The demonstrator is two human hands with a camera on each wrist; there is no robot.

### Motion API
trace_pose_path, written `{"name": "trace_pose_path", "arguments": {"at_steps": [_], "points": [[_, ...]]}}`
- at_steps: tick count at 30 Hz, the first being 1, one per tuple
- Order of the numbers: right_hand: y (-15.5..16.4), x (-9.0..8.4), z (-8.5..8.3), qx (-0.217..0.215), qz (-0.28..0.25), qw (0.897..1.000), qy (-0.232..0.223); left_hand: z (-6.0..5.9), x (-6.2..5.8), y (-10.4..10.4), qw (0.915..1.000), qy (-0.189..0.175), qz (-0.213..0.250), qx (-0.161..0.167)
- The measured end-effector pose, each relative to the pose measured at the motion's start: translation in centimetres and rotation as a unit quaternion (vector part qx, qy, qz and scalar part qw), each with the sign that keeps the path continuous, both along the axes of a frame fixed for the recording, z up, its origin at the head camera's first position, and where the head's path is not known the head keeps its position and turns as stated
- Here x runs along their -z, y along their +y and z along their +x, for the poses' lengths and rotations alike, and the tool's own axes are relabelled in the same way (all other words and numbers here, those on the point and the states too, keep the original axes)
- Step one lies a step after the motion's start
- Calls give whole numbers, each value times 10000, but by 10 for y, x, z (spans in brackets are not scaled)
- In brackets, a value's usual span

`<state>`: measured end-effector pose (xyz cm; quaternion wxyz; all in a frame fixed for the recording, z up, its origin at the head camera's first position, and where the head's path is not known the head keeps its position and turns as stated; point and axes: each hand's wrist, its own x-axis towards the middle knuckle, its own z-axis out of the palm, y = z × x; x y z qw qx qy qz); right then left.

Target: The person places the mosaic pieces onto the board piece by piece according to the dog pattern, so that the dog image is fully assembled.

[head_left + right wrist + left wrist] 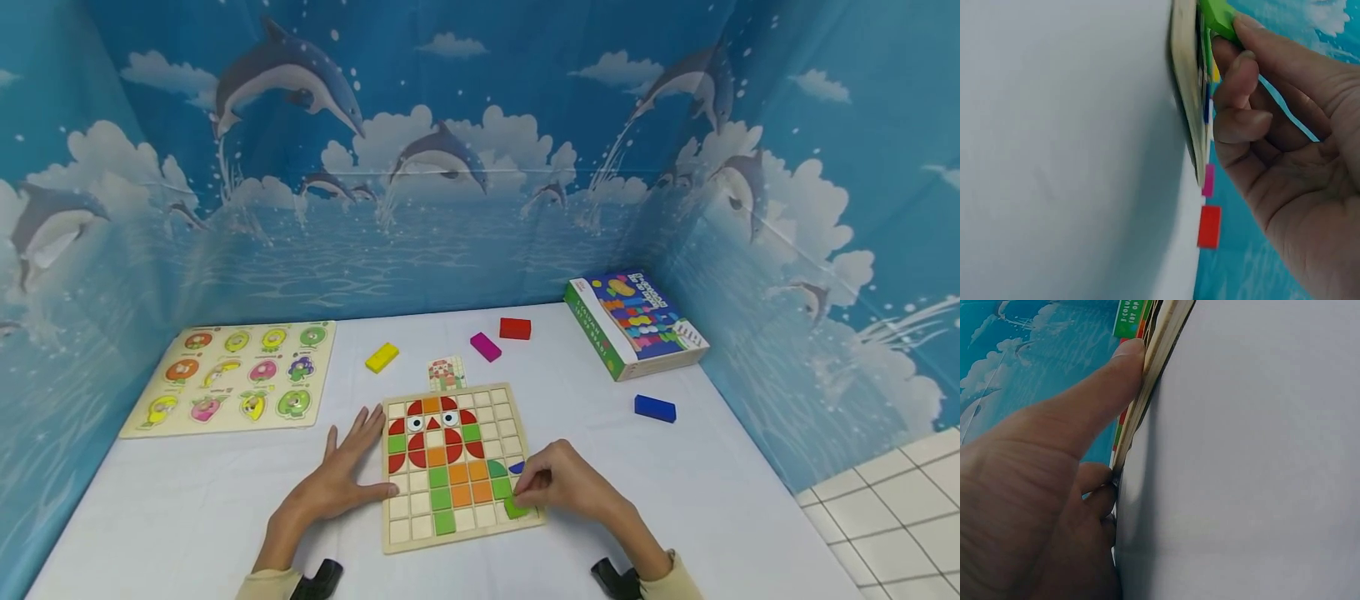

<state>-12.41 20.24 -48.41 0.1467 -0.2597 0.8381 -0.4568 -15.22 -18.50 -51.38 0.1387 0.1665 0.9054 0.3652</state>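
Note:
A square wooden grid board [399, 527] lies on the white table, partly filled with red, orange, green and other coloured tiles that form a figure with two eyes. My right hand [564, 482] pinches a green square tile [515, 508] between thumb and fingers over the lower right of the grid. In the right wrist view the green tile [1219, 17] is tilted, one edge at the board. My left hand [339, 477] rests at the board's left edge with fingers spread, and in the left wrist view its thumb touches the board's side [1159, 362]. A small picture card [447, 373] lies just behind the board.
A fruit puzzle board [225, 425] lies at the back left. Yellow [382, 357], magenta [486, 347], red [515, 328] and blue blocks [655, 408] are spread behind and right of the board. A colourful box [637, 323] sits at the back right, before a dolphin-print curtain [450, 250].

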Motion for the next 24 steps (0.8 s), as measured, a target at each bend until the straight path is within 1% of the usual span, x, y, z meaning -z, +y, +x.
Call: {"name": "trace_pose_path", "arguments": {"at_steps": [5,11,13,19,24], "points": [[-9,1,3,-44,172,9998,-37,0,1,1,10000,1,-32,22],[-14,2,3,-90,314,9990,290,0,0,2,10000,47,11,4],[-14,3,3,-122,343,9988,332,1,0,2,10000,49,16,-5],[-15,1,3,-194,368,9989,203,1,1,1,10000,3,-24,-30],[-15,-1,4,-220,402,9987,228,0,2,1,10000,9,-4,-22]]}}
